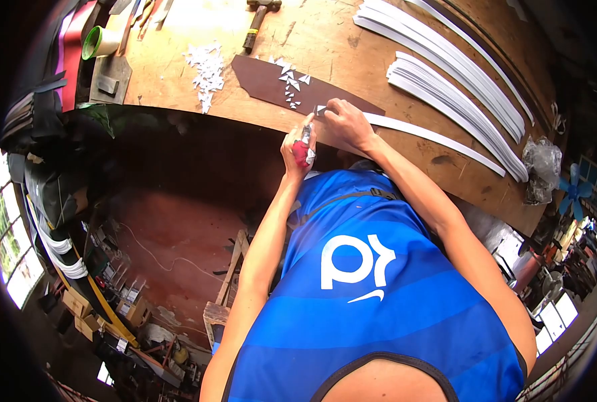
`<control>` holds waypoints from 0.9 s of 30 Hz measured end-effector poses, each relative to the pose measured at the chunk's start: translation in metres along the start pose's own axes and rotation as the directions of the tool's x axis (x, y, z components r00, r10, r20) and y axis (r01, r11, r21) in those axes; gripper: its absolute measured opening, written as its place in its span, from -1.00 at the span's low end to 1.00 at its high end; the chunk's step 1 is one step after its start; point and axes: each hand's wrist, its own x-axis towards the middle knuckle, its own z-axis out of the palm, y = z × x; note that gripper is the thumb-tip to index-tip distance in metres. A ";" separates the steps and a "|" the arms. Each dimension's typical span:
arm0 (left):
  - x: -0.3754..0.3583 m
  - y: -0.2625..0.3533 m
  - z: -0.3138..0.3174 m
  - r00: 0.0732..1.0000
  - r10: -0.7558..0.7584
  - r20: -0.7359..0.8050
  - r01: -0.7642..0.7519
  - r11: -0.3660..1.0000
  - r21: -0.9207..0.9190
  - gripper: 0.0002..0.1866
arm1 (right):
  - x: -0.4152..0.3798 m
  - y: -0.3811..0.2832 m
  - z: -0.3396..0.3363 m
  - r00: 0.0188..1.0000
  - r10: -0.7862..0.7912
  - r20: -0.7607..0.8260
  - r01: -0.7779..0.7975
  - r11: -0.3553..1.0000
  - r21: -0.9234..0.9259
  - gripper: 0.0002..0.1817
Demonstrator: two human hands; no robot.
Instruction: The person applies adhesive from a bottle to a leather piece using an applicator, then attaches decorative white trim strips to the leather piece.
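My left hand (295, 151) is closed round what looks like a small knife (302, 153), its grip red and silvery white. Its narrow tip points at the end of a white strip (432, 137), though the exact contact is too small to make out. The fingers of my right hand (347, 122) press that strip near its end onto a dark brown board (265, 80). Small white triangular offcuts (293, 86) lie on the board just beyond my hands. The strip runs out to the right along the bench.
On the wooden bench (338, 57) lie a heap of white offcuts (206, 75), a hammer (255, 28) and stacked white strips (456, 107). A green cup (100, 43) stands at the left. Crumpled clear plastic (541, 167) hangs by the right end. The bench's front edge runs close to my body.
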 end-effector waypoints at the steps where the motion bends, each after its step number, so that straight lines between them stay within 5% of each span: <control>1: 0.000 -0.002 0.001 0.999 0.034 -0.014 -0.034 0.999 0.012 -0.66 | 0.000 0.000 0.001 1.000 0.000 -0.017 0.000 1.000 -0.004 -0.92; 13: 0.001 0.008 0.001 0.996 -0.030 0.081 0.022 0.995 0.102 -0.70 | 0.000 0.001 0.005 0.999 -0.004 -0.050 0.003 1.000 -0.024 -0.90; 18: -0.003 0.000 0.013 0.994 0.100 -0.043 -0.097 0.993 0.067 -0.54 | -0.002 0.001 0.006 0.999 0.002 -0.046 -0.003 1.000 -0.022 -0.89; 27: -0.004 0.004 0.010 0.997 0.078 0.020 -0.081 0.985 0.154 -0.60 | -0.003 0.001 0.004 0.999 0.009 -0.031 -0.009 1.000 -0.003 -0.89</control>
